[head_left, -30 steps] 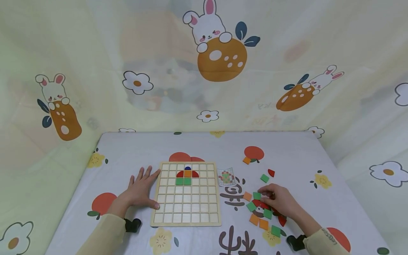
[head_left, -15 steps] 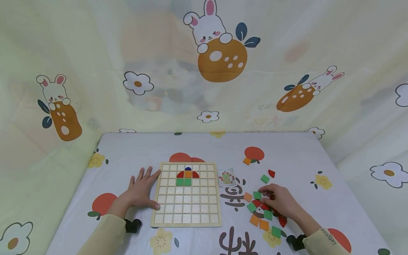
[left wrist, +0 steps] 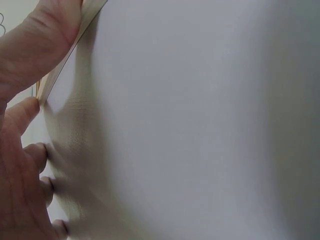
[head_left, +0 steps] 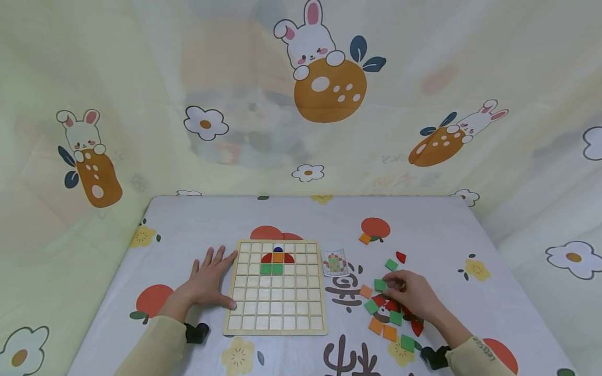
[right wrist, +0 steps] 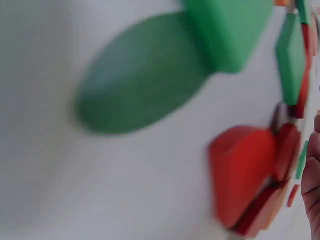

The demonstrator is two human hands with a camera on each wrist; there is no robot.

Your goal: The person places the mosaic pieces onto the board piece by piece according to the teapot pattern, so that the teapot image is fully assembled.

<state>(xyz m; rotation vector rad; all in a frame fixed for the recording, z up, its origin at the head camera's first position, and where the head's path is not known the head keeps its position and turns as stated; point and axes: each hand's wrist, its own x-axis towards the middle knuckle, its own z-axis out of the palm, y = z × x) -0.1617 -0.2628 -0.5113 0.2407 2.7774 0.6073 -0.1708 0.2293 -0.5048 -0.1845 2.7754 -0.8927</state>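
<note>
A wooden grid board (head_left: 275,305) lies on the table, with a blue half-round (head_left: 278,250), an orange square (head_left: 278,257), two red quarter pieces and two green squares (head_left: 271,268) set in its upper rows. My left hand (head_left: 209,279) rests flat on the cloth, fingers spread, with fingertips and thumb (left wrist: 40,40) against the board's left edge. My right hand (head_left: 394,285) is curled over a pile of loose tiles (head_left: 390,313) and pinches the right edge of a green square tile (head_left: 380,285). The right wrist view shows blurred green (right wrist: 230,30) and red pieces (right wrist: 245,170).
A small pattern card (head_left: 334,262) lies right of the board. Loose tiles sit beyond the pile: an orange one (head_left: 365,238), a green one (head_left: 391,265), a red one (head_left: 400,256), another orange one (head_left: 365,291). A printed curtain walls in the table on three sides.
The green tile at my right fingertips has shifted slightly up and away from the pile. My left hand has stayed in place.
</note>
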